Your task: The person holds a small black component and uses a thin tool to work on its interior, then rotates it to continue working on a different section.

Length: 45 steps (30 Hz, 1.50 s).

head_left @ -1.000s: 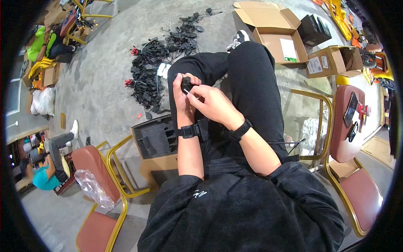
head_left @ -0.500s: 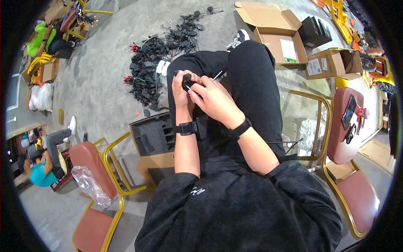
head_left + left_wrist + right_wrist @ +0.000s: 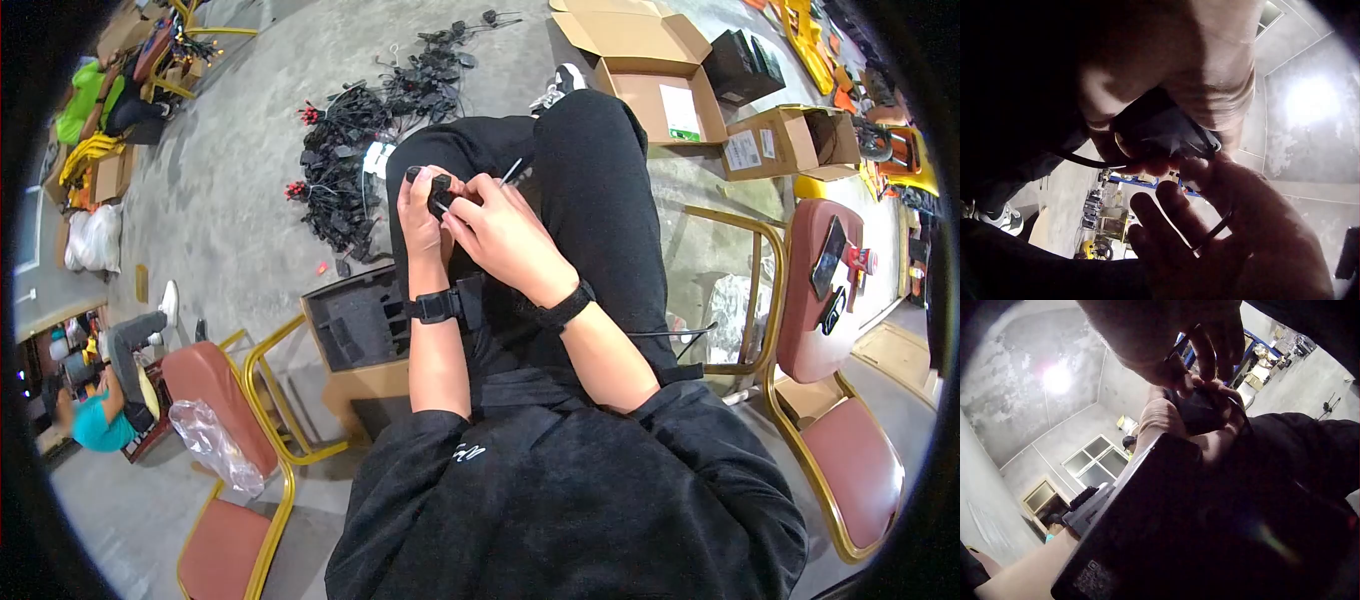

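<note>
My left hand (image 3: 420,228) grips a small black electronic piece (image 3: 438,190) above my lap, seen between the fingers as a dark, smooth block (image 3: 1163,128) in the left wrist view. A thin dark cable (image 3: 1088,162) runs out from beside it. Fingertips of my right hand (image 3: 508,240) pinch a thin strip (image 3: 514,170) right at the black piece. Its pale far end sticks out past the knuckles, and its middle (image 3: 1214,232) passes between the right fingers in the left wrist view. The exact kind of strip I cannot tell.
A pile of black cabled devices (image 3: 345,165) with red tips lies on the floor ahead. A foam-lined box (image 3: 355,320) stands by my left leg. Cardboard boxes (image 3: 660,95) stand ahead right. Chairs (image 3: 820,290) flank me, the right one bearing a phone (image 3: 828,260).
The thin strip's pale end now shows beyond my right knuckles, where it was not visible a second ago. My right fingers stay close against the black piece. The whole view has shifted slightly.
</note>
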Each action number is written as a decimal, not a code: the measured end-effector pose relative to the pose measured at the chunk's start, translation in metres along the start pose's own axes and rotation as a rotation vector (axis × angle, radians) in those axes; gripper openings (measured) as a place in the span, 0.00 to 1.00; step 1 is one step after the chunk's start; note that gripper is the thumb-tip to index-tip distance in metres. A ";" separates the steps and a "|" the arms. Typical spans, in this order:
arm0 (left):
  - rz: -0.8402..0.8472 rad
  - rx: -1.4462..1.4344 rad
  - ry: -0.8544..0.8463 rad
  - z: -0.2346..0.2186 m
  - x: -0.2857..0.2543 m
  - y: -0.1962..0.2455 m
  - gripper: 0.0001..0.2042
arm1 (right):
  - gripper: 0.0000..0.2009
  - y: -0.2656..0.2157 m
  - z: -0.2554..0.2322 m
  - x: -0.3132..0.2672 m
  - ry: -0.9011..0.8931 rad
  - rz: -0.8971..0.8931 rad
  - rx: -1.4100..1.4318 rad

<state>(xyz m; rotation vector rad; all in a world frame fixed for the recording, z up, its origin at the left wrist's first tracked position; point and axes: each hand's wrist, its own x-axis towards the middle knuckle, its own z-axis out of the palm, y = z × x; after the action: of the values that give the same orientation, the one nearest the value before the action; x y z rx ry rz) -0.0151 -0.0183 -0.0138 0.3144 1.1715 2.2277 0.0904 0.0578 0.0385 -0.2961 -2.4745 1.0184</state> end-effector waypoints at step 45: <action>-0.114 -0.129 0.006 -0.005 0.004 -0.004 0.17 | 0.09 -0.008 0.002 -0.003 -0.069 0.161 0.119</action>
<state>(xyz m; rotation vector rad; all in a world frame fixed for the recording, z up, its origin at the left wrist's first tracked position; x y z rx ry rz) -0.0189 -0.0179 -0.0204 0.1843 1.0168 2.1933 0.0918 0.0501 0.0422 -0.4344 -2.4698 1.2566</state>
